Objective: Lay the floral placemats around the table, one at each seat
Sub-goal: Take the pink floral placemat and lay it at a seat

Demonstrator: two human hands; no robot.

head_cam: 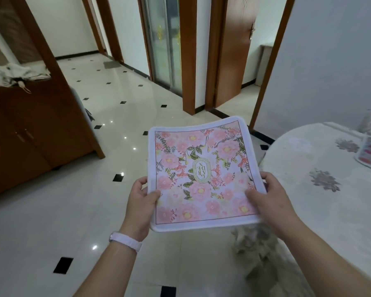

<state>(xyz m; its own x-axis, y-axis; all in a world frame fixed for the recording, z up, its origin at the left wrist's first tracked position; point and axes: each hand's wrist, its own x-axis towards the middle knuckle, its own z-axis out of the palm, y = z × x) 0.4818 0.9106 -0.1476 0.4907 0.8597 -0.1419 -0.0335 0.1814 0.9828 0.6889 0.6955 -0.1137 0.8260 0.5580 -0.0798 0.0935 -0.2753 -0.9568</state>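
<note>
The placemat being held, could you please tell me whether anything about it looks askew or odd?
Slightly: the placemat, gripped by the left hand and right hand, bows a little in the middle, and the lettering at its centre reads upside down from this view. No tear or stain shows.

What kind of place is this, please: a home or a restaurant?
Most likely a home's dining area: a table under a flowered cloth, a wooden cabinet, a shiny tiled floor leading to wooden doors. The left hand and right hand hold a floral placemat.
</note>
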